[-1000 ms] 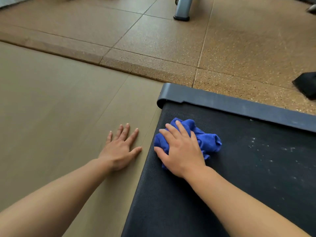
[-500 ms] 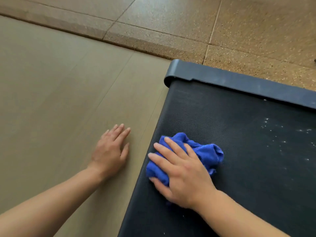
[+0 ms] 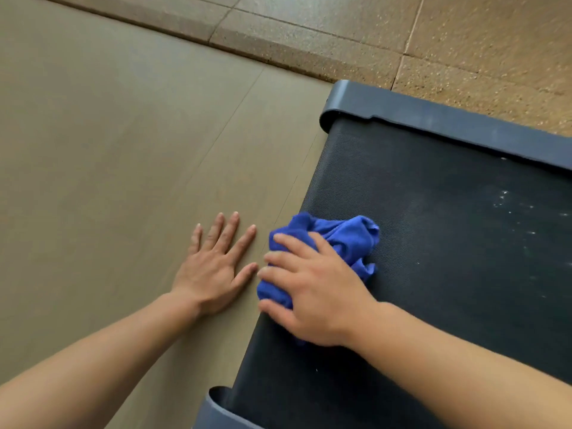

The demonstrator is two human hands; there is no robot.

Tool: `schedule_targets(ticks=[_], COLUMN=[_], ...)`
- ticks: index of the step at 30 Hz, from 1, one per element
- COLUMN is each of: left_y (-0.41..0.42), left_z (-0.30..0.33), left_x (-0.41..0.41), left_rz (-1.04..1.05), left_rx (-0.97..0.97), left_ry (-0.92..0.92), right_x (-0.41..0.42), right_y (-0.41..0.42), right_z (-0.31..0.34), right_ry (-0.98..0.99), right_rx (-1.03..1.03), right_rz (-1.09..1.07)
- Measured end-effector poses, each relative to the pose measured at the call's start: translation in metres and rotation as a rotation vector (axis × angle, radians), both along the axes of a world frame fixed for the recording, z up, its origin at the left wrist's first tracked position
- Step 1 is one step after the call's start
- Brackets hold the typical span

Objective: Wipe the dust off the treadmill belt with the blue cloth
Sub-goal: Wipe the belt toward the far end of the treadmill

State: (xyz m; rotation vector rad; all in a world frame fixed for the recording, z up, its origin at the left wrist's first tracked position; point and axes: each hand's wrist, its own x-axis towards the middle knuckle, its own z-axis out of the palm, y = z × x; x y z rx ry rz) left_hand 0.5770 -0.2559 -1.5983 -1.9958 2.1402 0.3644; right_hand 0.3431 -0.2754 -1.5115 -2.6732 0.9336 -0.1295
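Treadmill belt, black textured rubber (image 3: pixel 433 243), runs w/ its long axis from the near grey end cap to the far one. Crumpled blue cloth (image 3: pixel 343 236) sits at the belt's left edge, under the right hand (image 3: pixel 312 292), fingers curled gripping it. White dust specks (image 3: pixel 507 205) lie to the right, open belt between. Left hand (image 3: pixel 213 267) flat, fingers spread, on tan floor (image 3: pixel 108 150) just beside.

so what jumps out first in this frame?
The blue cloth, bunched under the right hand at the left edge of the black treadmill belt. White dust specks dot the belt at far right. The left hand rests flat on the tan floor.
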Motion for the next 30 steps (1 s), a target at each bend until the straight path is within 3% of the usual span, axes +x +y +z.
schedule_targets(ticks=[3,9,13,16,19,27,30], left_y=[0.0,0.006,0.006,0.008,0.007,0.004,0.002], left_z=[0.001,-0.002,-0.002,-0.002,-0.001,0.002,0.002], left_x=[0.001,0.004,0.002,0.002,-0.001,-0.003,-0.001], left_rz=[0.013,0.071,0.071,0.084,0.098,0.087,0.098], left_rx=[0.009,0.002,-0.015,-0.03,-0.047,-0.013,-0.022], left_ry=[0.01,0.011,0.017,0.009,-0.015,-0.091,-0.11], right_x=[0.004,0.001,-0.019,-0.037,-0.044,-0.086,-0.108], right_y=[0.036,-0.002,-0.082,-0.128,-0.122,-0.068,-0.07], right_z=[-0.001,-0.01,-0.009,0.002,-0.001,-0.016,-0.02], right_ry=[0.018,-0.027,-0.014,0.136,0.145,0.054,0.053], right_rx=[0.022,-0.092,-0.155,0.038,0.086,-0.046,-0.046], right_rz=[0.216,0.291,-0.139,-0.43,-0.413,-0.256,-0.312])
